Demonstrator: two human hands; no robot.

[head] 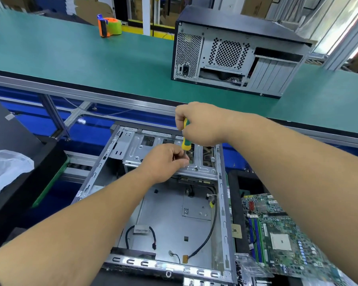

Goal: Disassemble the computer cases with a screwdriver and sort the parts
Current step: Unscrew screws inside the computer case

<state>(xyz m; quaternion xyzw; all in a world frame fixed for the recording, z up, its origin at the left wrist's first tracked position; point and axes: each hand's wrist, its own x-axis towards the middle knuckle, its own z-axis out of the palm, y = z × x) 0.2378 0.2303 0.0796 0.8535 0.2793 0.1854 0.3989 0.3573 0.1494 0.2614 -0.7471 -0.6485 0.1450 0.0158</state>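
Down at the near open case (170, 215), I've got my right hand (198, 124) wrapped round the screwdriver (185, 139), my left hand (165, 159) pinching its shaft at the drive cage (136, 149). Motherboard (277, 230) already out, lying just right of the case. Cables and cage left. Second case (236, 52) on the green surface (70, 52) looks untouched.
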